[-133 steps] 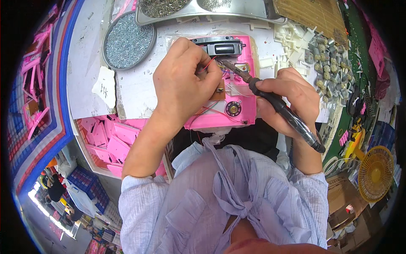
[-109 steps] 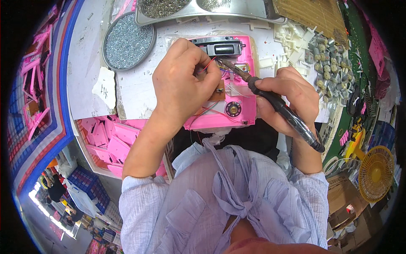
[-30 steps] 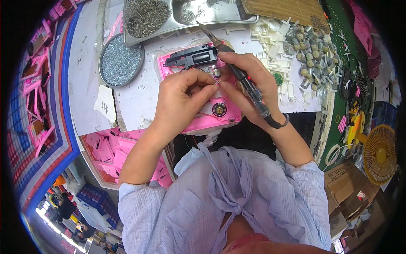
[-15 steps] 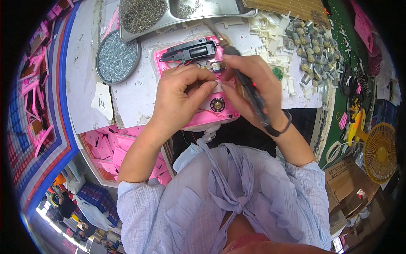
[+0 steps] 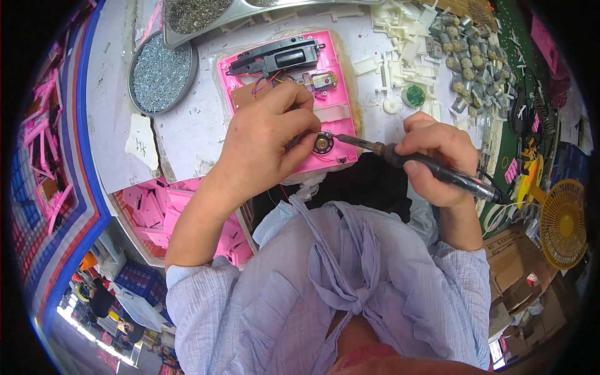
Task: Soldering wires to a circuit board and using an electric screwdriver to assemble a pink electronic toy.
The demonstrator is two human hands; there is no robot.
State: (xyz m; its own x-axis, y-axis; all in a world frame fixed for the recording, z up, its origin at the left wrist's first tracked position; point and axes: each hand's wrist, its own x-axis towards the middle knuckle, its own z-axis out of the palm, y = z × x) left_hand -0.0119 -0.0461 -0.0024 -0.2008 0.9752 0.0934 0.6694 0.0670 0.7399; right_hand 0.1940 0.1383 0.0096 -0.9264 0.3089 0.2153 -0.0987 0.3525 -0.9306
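In front of me lies an open pink plastic casing. A black plastic mechanism, a small motor, coloured wires, a brown board and a round black speaker sit in it. My right hand grips a soldering iron by its black handle, and the metal tip points left, at the speaker's right edge. Over the casing's left part, my left hand is closed with its fingertips pinched beside the speaker. What those fingers hold is hidden.
A round tray of small screws stands left, below a metal tray of small parts. White plastic pieces, small motors and a round green item lie right. Below the table's left edge is a box of pink parts.
My right hand has moved right and down, away from my left fingers, and the iron has swung from pointing away from me to pointing left at the speaker. My left hand has shifted slightly down.
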